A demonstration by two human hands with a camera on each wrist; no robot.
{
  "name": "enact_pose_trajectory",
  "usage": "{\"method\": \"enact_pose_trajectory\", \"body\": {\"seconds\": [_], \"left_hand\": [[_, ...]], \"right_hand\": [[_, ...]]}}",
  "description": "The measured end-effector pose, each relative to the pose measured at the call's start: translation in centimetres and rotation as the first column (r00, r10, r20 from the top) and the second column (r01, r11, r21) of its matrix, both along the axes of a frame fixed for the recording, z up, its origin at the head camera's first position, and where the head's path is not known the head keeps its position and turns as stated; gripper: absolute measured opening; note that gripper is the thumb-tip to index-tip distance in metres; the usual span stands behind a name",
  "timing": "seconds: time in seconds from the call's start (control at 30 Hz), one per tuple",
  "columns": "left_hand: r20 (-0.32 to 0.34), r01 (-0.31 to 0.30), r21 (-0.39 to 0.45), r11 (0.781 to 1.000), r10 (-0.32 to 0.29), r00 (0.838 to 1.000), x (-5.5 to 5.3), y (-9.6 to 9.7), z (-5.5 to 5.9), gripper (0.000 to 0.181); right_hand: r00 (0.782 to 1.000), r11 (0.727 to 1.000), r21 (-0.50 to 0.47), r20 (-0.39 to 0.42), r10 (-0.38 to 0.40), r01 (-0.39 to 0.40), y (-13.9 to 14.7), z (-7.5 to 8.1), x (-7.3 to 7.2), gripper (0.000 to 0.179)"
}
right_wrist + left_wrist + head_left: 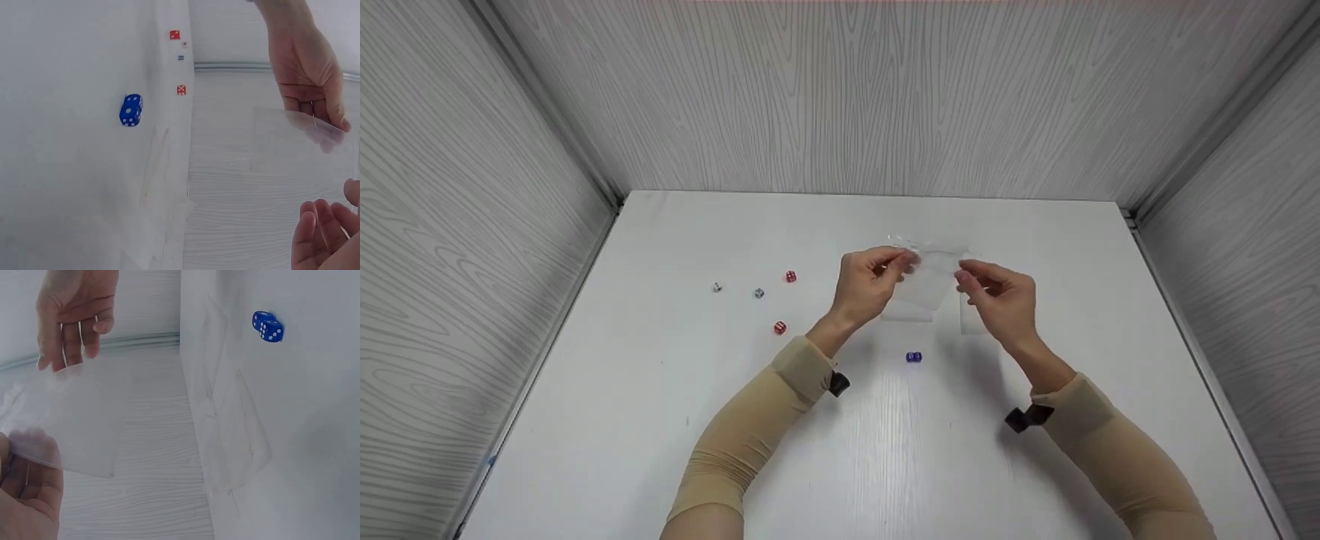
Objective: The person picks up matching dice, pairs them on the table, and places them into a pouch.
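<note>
Both hands hold up a clear plastic bag [934, 281] above the back half of the table. My left hand [866, 285] pinches its left side between thumb and fingers; the fingers show through the film in the right wrist view. At the opposite edge, the thumb and forefinger of my right hand [1001, 296] pinch the film, with the other fingers loosely bent. More clear bags [242, 433] lie flat on the table below. Two blue dice [913, 357] sit side by side nearer the front.
Left of the hands lie two red dice [790, 277] and two small whitish dice [759, 293], spread apart. The white table [585, 420] is bounded by wood-grain panels [840, 97] at the back and both sides.
</note>
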State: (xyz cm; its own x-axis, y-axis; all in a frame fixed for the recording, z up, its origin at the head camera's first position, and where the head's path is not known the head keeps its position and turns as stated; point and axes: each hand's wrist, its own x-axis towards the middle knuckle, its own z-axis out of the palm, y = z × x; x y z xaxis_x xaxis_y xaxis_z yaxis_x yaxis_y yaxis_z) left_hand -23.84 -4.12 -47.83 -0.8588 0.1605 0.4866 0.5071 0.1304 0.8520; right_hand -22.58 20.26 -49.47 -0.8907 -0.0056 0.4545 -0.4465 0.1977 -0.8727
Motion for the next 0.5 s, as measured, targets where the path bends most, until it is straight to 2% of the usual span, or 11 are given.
{"method": "enact_pose_trajectory", "body": {"seconds": [0.1,0.23,0.4,0.5], "left_hand": [[0.012,0.003,-0.005,1.0,-0.002,1.0,0.3,-0.3,-0.3,0.018],[-0.01,-0.008,-0.034,0.999,0.008,1.0,0.6,-0.7,-0.7,0.018],[-0.076,-0.051,-0.053,0.997,0.047,0.996,0.8,-1.4,-1.2,0.014],[-0.082,-0.059,-0.049,0.997,0.055,0.995,1.0,-1.4,-1.6,0.011]], "right_hand": [[0.999,0.999,-0.029,0.004,0.043,-0.043,-0.4,0.1,0.0,0.015],[0.996,0.998,-0.009,-0.057,0.069,-0.07,-0.6,0.2,0.1,0.01],[0.988,0.997,0.044,-0.143,0.066,-0.06,-0.5,0.2,0.3,0.009],[0.982,0.995,0.088,-0.181,0.056,-0.04,-0.6,0.1,0.4,0.01]]}}
